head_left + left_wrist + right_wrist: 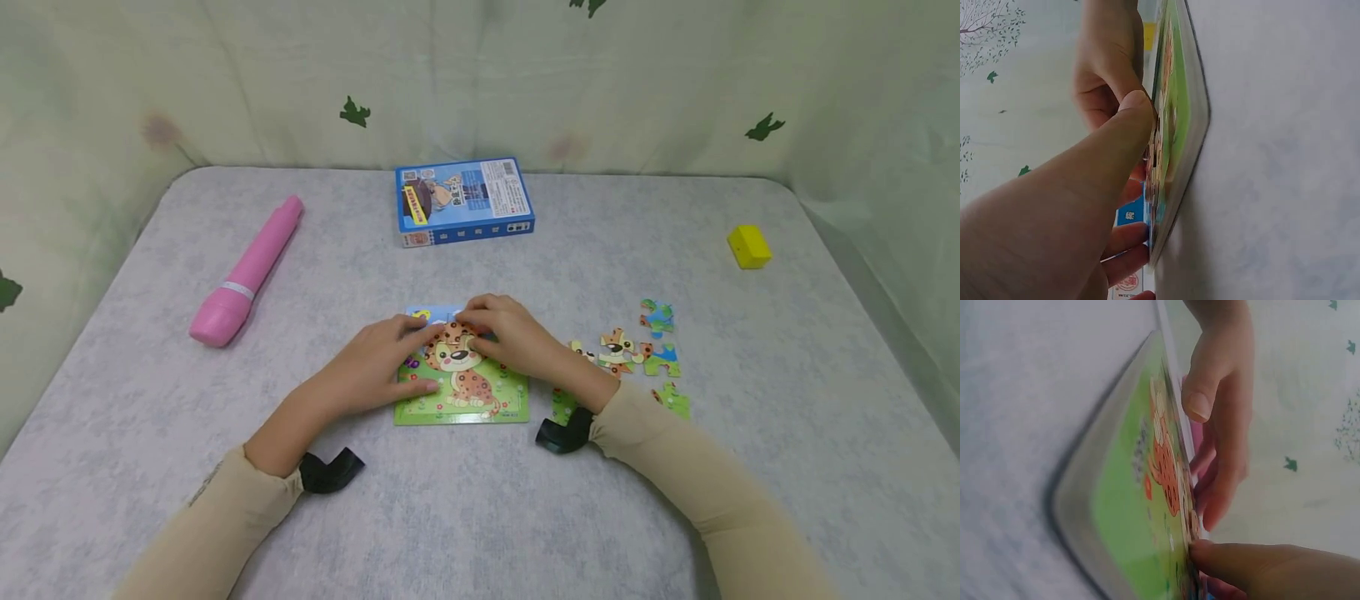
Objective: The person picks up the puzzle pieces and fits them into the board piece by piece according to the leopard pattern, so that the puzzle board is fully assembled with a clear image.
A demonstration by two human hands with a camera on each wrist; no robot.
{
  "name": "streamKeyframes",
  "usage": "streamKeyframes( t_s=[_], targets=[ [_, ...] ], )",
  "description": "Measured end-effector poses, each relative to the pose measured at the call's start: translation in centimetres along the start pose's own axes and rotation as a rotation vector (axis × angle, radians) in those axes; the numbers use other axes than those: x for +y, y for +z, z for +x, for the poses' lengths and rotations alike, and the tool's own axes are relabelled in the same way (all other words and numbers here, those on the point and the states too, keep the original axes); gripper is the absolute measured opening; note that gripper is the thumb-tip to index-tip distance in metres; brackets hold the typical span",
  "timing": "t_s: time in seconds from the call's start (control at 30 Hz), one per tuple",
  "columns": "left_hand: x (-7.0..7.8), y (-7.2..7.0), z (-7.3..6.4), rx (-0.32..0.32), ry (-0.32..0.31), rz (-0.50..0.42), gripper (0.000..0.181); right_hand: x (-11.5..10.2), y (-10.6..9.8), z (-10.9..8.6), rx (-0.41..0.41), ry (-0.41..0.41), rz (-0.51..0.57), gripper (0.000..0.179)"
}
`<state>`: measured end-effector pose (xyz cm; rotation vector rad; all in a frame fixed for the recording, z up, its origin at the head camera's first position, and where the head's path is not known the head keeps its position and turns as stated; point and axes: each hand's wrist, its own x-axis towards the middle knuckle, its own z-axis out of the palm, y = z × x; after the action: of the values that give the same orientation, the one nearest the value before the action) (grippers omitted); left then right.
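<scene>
A leopard jigsaw puzzle (495, 406) in a flat tray lies at the middle of the table. My left hand (367, 362) rests on its left side, fingers stretched over the leopard's head and thumb (417, 387) lower down. Over the upper part, my right hand (517, 337) has bent fingers and holds a puzzle piece at the leopard's head, mostly hidden under the fingertips. The right thumb (1225, 559) touches the puzzle's surface in the right wrist view. Loose puzzle pieces (662, 360) lie right of the tray, some partly behind my right forearm.
A blue box (465, 200) lies behind the puzzle. At the left is a pink microphone-shaped object (251, 267), and a yellow block (749, 247) stands at the far right. A pale patterned curtain (465, 83) hangs behind the table. Black wrist mounts (330, 471) stick out from both sleeves.
</scene>
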<state>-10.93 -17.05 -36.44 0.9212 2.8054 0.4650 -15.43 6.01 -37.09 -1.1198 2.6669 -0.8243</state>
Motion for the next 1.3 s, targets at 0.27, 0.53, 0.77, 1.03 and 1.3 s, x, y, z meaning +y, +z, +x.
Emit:
streamKeyframes(
  t_s=[0.27, 0.53, 0.77, 1.03, 1.3],
  targets=[
    [0.1, -0.4, 0.7, 0.013, 0.032, 0.054, 0.071, -0.1, -0.2, 0.2, -0.031, 0.047, -0.031, 0.038],
    [-0.1, -0.4, 0.6, 0.016, 0.036, 0.057, 0.079, -0.1, -0.8, -0.1, -0.106, 0.12, 0.088, 0.05],
    [-0.2, -0.2, 0.6, 0.016, 0.026, 0.046, 0.08, 0.3, -3.1, -2.8, 0.07, 0.096, 0.311, 0.057],
    [-0.1, -0.2, 0.6, 0.012, 0.021, 0.043, 0.082, 2.0, -7.2, -7.8, 0.399, 0.023, 0.223, 0.056],
    [-0.2, -0.2, 0.6, 0.007, 0.012, 0.044, 0.082, 3.1, -9.8, -11.9, 0.485, 0.169, 0.167, 0.053]
  ],
)
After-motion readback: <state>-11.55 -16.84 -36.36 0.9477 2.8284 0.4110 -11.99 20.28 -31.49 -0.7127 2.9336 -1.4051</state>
